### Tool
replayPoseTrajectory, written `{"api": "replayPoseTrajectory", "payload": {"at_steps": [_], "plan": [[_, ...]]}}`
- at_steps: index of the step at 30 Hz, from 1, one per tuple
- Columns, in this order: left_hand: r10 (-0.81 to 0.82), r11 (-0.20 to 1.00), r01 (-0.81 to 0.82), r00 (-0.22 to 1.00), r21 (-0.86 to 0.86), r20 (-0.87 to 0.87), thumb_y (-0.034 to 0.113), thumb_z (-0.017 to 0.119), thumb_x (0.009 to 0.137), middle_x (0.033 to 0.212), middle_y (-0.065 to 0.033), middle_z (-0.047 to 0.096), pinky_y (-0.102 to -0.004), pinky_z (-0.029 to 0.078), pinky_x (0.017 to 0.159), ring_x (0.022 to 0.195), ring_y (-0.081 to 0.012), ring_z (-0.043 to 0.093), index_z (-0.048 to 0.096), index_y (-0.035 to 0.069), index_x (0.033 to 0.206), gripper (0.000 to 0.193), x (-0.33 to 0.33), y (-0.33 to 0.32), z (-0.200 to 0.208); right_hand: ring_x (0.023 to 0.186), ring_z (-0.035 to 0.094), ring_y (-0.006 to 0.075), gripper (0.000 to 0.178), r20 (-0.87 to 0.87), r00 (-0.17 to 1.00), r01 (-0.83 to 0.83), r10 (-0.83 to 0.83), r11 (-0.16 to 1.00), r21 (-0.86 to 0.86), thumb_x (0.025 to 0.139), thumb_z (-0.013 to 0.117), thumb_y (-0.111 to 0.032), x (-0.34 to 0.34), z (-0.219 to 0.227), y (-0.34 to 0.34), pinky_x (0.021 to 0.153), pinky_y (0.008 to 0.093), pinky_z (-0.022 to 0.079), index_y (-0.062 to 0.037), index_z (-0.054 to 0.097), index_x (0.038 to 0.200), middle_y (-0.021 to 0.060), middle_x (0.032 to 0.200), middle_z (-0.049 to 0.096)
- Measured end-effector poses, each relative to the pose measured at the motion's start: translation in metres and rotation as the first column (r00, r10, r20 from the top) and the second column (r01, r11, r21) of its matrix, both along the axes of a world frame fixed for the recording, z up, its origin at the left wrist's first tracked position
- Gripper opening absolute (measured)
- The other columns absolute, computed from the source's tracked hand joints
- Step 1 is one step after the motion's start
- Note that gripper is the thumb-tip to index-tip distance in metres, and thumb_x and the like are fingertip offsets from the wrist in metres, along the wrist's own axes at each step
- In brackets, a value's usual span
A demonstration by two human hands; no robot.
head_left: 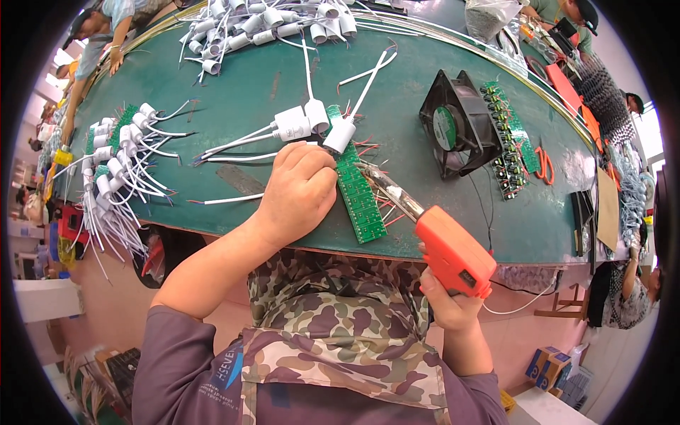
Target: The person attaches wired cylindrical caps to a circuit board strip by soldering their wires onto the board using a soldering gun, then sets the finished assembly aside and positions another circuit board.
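Observation:
My right hand [453,301] grips an orange-red soldering gun [453,249]. Its metal tip reaches the upper part of a green circuit-board panel [360,202] lying on the bench. Thin red wires stick out along the panel's edges. My left hand [301,185] is closed at the panel's left side, and its fingertips and whatever they pinch are hidden. A white cable [230,200] runs under this hand. Just beyond it, white cylindrical lamp holders [292,124] with cables lie together, and one holder [338,134] rests over the panel's top part.
A black fan [457,124] stands on the green bench [397,92], right of the panel. Beyond it are a populated circuit-board strip [510,138] and orange scissors [544,166]. Wired holders pile up at left [117,156] and at the back [262,25]. Other people work around the bench.

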State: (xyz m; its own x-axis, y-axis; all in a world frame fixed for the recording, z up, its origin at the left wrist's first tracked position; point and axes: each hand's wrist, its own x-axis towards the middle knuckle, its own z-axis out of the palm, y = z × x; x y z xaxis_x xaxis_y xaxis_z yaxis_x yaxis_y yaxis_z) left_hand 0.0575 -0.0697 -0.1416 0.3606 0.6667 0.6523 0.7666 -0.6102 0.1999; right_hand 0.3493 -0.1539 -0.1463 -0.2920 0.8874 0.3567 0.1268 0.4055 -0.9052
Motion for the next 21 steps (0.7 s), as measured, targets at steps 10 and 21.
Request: {"api": "replayPoseTrajectory", "payload": {"at_steps": [10, 21], "plan": [[-0.002, 1.0, 0.002, 1.0, 0.005, 0.003, 0.002, 0.066, 0.069, 0.092, -0.0068, 0.059, -0.0429, 0.043, 0.094, 0.095, -0.0275, 0.058, 0.057, 0.004, 0.075, 0.012, -0.001, 0.0, -0.002, 0.105, 0.065, 0.0282, 0.048, -0.051, 0.999, 0.008, -0.009, 1.0, -0.022, 0.083, 0.067, 0.003, 0.001, 0.006, -0.003, 0.095, 0.0408, 0.05, 0.0086, 0.051, 0.128, 0.0193, 0.113, 0.065], [0.022, 0.999, -0.022, 1.0, 0.038, 0.007, 0.003, 0.071, 0.071, 0.108, -0.0135, 0.059, -0.0438, 0.045, 0.093, 0.102, -0.034, 0.058, 0.061, 0.003, 0.096, 0.027, -0.038, -0.005, 0.026, 0.078, 0.062, 0.0144, 0.045, -0.032, 0.999, 0.044, -0.044, 0.999, -0.011, 0.083, 0.064, 0.007, 0.012, 0.004, -0.009, 0.068, 0.0287, 0.051, 0.0075, 0.053, 0.127, 0.0201, 0.117, 0.065]]}}
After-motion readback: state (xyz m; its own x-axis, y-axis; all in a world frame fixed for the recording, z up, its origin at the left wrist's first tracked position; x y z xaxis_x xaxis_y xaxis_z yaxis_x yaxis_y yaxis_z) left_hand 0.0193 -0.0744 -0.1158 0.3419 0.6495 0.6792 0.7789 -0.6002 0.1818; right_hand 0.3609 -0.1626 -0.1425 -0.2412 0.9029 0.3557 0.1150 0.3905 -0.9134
